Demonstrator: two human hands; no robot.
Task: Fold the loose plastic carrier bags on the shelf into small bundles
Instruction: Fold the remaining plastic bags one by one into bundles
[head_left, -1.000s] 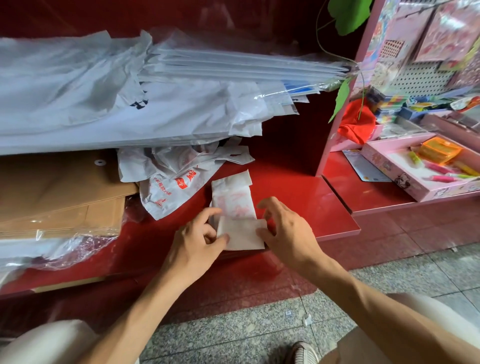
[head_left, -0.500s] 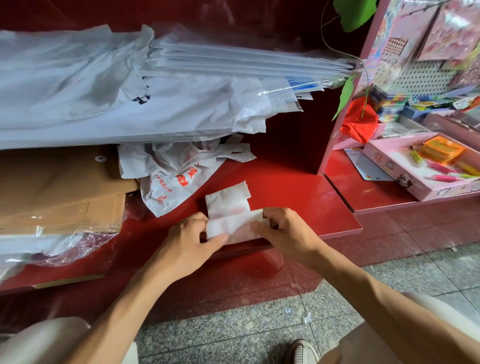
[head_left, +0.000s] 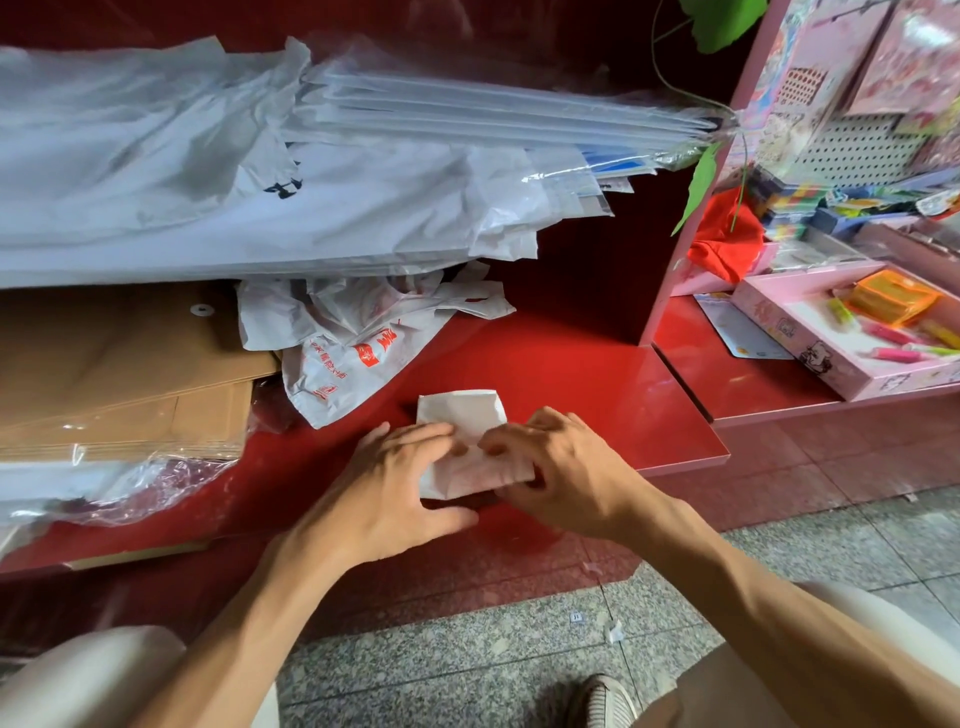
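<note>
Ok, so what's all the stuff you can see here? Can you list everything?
Folded bag: one, white, on the red shelf, under both hands.
Loose carrier bags: crumpled pile, count unclear, white with red print, behind the folded one.
Large plastic sheets: stack, white and clear, upper left.
Brown envelopes: stack, left.
Pink tray: one, holding coloured pens, right.
Red cloth: one, right.
Green leaves: top right.
Shoe: one, on the grey floor.
Left hand: presses the folded bag.
Right hand: grips its right edge.
</note>
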